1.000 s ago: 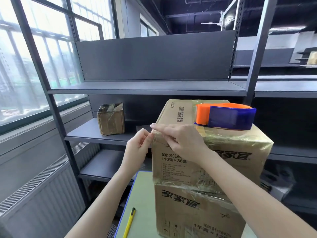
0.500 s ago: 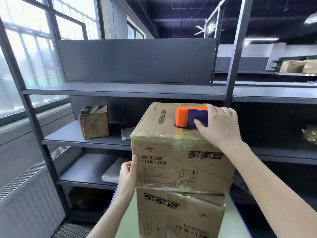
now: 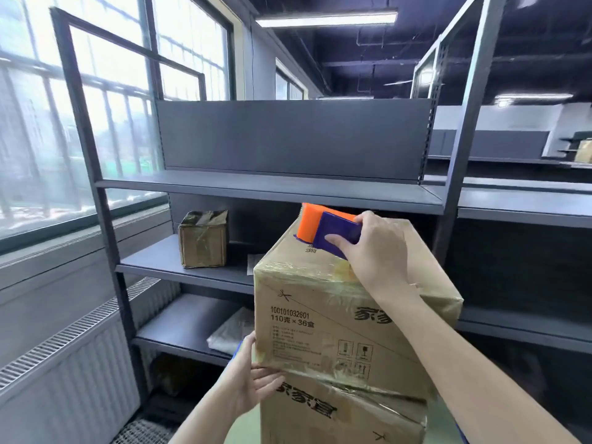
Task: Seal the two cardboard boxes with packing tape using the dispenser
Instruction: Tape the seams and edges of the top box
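Note:
Two brown cardboard boxes are stacked in front of me, both wrapped in shiny clear tape. The upper box (image 3: 323, 318) sits tilted on the lower box (image 3: 339, 418). An orange and blue tape dispenser (image 3: 323, 230) rests on the far top of the upper box. My right hand (image 3: 374, 251) grips its blue body from the right, thumb on the near face. My left hand (image 3: 253, 376) holds the upper box at its lower left corner, fingers curled under the bottom edge.
A dark grey metal shelving unit (image 3: 272, 187) stands right behind the boxes. A small taped carton (image 3: 203, 238) sits on its middle shelf at the left. A plastic bag (image 3: 230, 331) lies on the shelf below. Windows and a radiator (image 3: 64, 363) line the left wall.
My right hand went from pressing tape on the box's front to gripping the dispenser on top. My left hand dropped to the box's lower left corner. The upper box now sits tilted.

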`<action>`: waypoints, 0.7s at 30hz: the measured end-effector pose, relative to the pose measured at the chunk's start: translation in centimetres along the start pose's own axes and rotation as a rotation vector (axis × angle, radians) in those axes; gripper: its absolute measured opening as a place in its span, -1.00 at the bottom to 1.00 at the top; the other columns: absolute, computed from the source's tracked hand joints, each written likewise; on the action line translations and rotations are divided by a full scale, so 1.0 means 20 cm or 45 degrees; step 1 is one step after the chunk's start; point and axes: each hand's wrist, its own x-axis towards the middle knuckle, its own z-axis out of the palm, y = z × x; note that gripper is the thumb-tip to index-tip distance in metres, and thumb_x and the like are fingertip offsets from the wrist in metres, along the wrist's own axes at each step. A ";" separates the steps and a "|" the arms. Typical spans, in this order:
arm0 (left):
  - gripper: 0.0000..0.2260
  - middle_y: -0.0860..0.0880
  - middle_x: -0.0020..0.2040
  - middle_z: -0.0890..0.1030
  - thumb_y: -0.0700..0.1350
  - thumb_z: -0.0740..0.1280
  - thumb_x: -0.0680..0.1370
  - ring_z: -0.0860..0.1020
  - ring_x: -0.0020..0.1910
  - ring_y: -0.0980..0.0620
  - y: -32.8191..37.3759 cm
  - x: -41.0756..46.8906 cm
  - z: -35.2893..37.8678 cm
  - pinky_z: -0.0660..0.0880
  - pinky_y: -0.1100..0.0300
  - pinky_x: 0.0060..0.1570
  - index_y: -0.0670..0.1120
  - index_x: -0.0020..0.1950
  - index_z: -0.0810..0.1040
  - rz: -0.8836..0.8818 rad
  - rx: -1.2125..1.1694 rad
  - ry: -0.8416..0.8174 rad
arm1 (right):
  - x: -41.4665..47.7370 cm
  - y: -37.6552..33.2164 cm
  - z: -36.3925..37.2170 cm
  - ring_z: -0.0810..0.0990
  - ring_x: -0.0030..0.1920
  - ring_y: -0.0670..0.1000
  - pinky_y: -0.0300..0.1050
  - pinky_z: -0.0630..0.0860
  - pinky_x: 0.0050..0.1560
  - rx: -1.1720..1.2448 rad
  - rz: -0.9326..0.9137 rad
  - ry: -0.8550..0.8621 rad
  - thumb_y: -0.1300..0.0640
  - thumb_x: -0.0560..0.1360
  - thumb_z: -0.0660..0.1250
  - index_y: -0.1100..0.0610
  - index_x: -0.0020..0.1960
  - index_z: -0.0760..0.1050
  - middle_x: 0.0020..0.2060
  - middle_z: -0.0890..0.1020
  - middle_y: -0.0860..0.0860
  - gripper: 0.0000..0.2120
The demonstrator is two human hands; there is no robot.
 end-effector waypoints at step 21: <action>-0.57 -0.16 0.28 0.49 0.09 -0.06 0.64 0.43 0.28 -0.17 -0.03 -0.03 0.14 0.33 0.01 0.27 -0.09 0.35 0.38 0.355 0.332 0.386 | 0.04 0.02 -0.05 0.55 -0.02 0.10 -0.13 0.33 -0.20 -0.301 -0.273 -0.438 -0.17 0.48 0.29 0.15 0.09 0.40 -0.03 0.59 0.06 -0.59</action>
